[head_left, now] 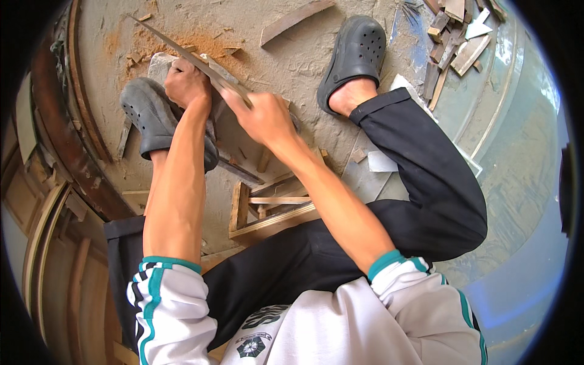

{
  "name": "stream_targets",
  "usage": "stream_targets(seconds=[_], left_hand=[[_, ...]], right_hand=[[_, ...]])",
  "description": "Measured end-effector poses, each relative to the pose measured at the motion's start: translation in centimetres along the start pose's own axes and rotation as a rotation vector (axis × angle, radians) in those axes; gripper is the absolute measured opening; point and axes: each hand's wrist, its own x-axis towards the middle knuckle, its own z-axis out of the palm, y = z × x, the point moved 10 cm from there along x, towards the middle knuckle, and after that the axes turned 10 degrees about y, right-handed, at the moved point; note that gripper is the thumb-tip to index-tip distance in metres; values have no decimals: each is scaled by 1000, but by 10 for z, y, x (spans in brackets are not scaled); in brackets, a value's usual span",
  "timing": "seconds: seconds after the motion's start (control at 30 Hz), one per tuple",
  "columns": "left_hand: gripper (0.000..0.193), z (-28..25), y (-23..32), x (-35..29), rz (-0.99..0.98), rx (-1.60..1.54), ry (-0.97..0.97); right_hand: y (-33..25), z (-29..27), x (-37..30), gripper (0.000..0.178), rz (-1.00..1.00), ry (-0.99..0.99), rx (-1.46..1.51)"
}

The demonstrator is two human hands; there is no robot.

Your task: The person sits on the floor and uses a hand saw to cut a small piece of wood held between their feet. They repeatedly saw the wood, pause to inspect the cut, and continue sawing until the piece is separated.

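Sawing at floor level, apparently partway through, with the saw (211, 71) slanting over a pale block (159, 64) between the feet.
The right hand (266, 117) is clamped on the saw's near end; the left hand (187, 84) is curled just beside the blade at the block, its exact grip hidden. Orange sawdust (210, 47) suggests some cutting is done; the depth of any cut, and so how much is left, cannot be told. The rough, dusty floor (292, 79) carries a wooden frame (274, 226), scrap wood (447, 52) heaped at upper right, and panelled woodwork (42, 243) along the left.
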Motion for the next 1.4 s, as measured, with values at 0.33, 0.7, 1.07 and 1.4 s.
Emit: stream_targets(seconds=[0.33, 0.7, 1.07, 1.4], left_hand=[[47, -10, 16, -5, -26, 1, -14], [47, -3, 4, 0, 0, -40, 1], [49, -7, 10, -2, 16, -59, 10], [51, -4, 5, 2, 4, -91, 16]], right_hand=[[4, 18, 19, 54, -86, 1, -76], [2, 13, 20, 60, -122, 49, 31], [3, 13, 13, 68, -63, 23, 75], [9, 11, 16, 70, -78, 31, 139]])
